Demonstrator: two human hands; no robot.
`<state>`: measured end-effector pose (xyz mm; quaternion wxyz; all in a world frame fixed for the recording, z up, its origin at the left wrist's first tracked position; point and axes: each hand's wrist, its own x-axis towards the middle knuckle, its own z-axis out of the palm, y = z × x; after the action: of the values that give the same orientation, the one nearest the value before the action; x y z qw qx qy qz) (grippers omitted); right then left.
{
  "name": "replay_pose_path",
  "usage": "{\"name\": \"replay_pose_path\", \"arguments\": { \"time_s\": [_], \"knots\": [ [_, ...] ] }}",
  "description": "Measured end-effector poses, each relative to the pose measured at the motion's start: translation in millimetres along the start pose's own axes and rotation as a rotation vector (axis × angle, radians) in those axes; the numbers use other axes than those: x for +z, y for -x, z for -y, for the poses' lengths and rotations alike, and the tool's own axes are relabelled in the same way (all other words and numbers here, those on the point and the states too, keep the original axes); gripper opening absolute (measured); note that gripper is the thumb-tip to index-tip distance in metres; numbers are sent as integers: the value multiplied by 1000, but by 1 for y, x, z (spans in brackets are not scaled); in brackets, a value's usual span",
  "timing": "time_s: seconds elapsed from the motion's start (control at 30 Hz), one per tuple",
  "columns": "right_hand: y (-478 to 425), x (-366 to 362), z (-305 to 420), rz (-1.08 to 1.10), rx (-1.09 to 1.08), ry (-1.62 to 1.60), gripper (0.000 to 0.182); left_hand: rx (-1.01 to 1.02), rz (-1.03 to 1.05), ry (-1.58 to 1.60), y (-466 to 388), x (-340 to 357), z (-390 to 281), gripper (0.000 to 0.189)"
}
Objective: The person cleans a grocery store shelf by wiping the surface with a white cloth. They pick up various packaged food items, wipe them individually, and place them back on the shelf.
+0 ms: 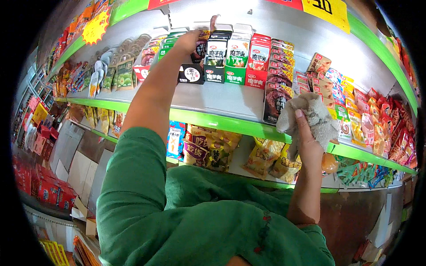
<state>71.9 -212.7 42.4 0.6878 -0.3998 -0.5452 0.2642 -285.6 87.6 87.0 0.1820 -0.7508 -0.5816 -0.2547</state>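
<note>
My left hand [188, 42] reaches to the upper shelf, at the top of a black display box [190, 73] of dark snack packets [199, 51]. Its fingers are blurred and partly hidden among the packets, so whether they grip one cannot be told. Beside it stand display boxes of black packets [216, 50], green-and-white packets [238, 51] and red packets [259, 55]. At the shelf's front edge, my right hand [308, 139] holds a crumpled grey cloth [316, 106]. Just left of the cloth is a stepped row of dark meat-picture packets [279, 86].
A green price rail [216, 123] edges the shelf. Green pouches [124, 74] stand at left, and bright snack bags [379, 123] at right. Yellow bags [266, 153] sit on the lower shelf. Red cartons [55, 186] and flattened cardboard [83, 166] are at the floor's left.
</note>
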Motion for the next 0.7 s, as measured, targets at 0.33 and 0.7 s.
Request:
{"name": "replay_pose_path", "arguments": {
  "time_s": [0.33, 0.7],
  "knots": [
    [7, -10, 4, -80, 57, -2, 41, -162, -769, 256, 70, -105, -45, 19],
    [34, 38, -14, 154, -636, 812, 71, -68, -168, 1236, 270, -97, -265, 23]
  ]
}}
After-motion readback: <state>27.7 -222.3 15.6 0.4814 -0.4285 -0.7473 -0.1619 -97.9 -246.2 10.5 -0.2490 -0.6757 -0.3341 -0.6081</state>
